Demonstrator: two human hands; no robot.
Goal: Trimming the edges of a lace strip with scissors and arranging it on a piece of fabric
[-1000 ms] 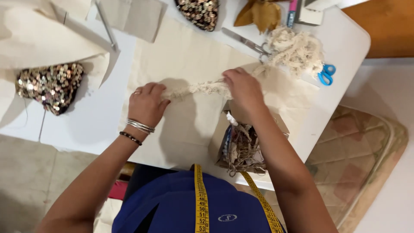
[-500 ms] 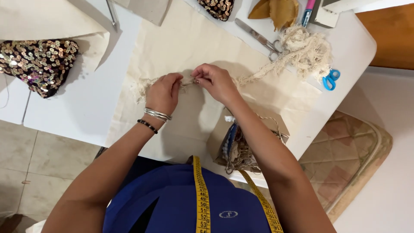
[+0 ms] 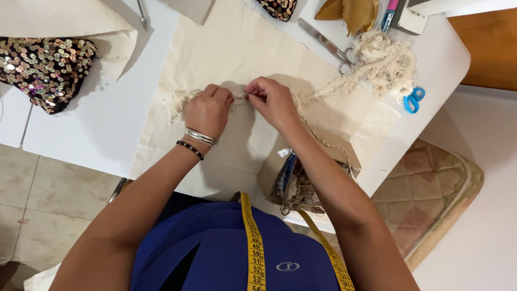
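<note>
A cream fringe trim (image 3: 344, 81) runs across a sheet of beige fabric (image 3: 237, 48) on the white table (image 3: 97, 129). My left hand (image 3: 207, 110) pinches the trim near its frayed left end (image 3: 176, 99). My right hand (image 3: 272, 99) grips the same trim just to the right, knuckles almost touching the left. The rest of the trim trails right into a loose heap (image 3: 385, 62). My left wrist wears silver bangles and a dark bead bracelet.
Sequined pieces lie at the far left (image 3: 46, 70) and top (image 3: 277, 8). Metal scissors (image 3: 328, 43), blue-handled scissors (image 3: 413, 99), a marker (image 3: 389, 13) and tan fabric (image 3: 355, 13) sit at the back right. A cardboard box of scraps (image 3: 301, 183) stands at the front edge. A yellow tape measure (image 3: 254, 237) hangs around my neck.
Both hands have slid left along the trim and come close together; the view has shifted so the table sits further right and lower in frame.
</note>
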